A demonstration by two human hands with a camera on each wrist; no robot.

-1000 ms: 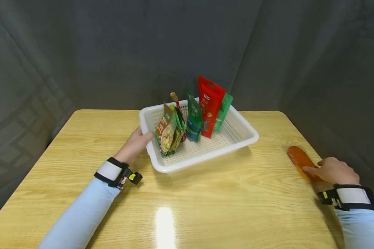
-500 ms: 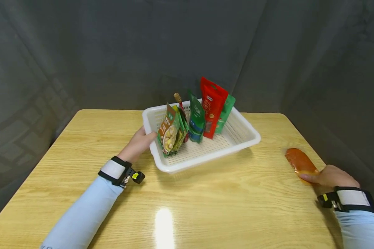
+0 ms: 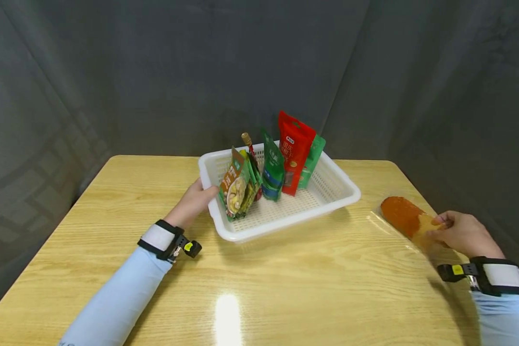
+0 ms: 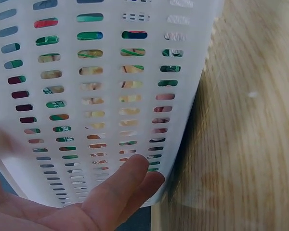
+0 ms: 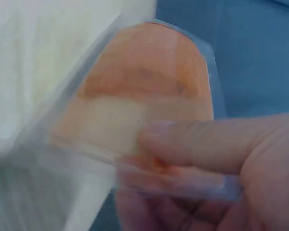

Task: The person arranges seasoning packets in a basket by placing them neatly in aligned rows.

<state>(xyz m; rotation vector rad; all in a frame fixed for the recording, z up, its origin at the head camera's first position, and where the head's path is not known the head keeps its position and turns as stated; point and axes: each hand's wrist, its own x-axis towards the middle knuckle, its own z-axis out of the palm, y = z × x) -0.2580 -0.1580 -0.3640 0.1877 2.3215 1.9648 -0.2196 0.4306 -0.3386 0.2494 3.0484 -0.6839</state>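
Note:
A white slotted plastic basket stands near the back middle of the table, turned at an angle. My left hand grips its left end, thumb over the rim. In the left wrist view, two fingers lie against the outside of the slotted wall. At the far right, my right hand pinches a clear packet of orange-brown food by its near end. A pale band crosses the rounded packet in the right wrist view, thumb on top and fingers beneath.
Inside the basket stand a brown-and-green food pouch, a dark green pouch, a red pouch and a light green pouch. A gold-capped red item leans behind. Dark cloth hangs behind the wooden table.
The right hand has shifted its hold on the packet and drawn it slightly left and up, its far end moving towards the basket. The left hand keeps its grip on the basket.

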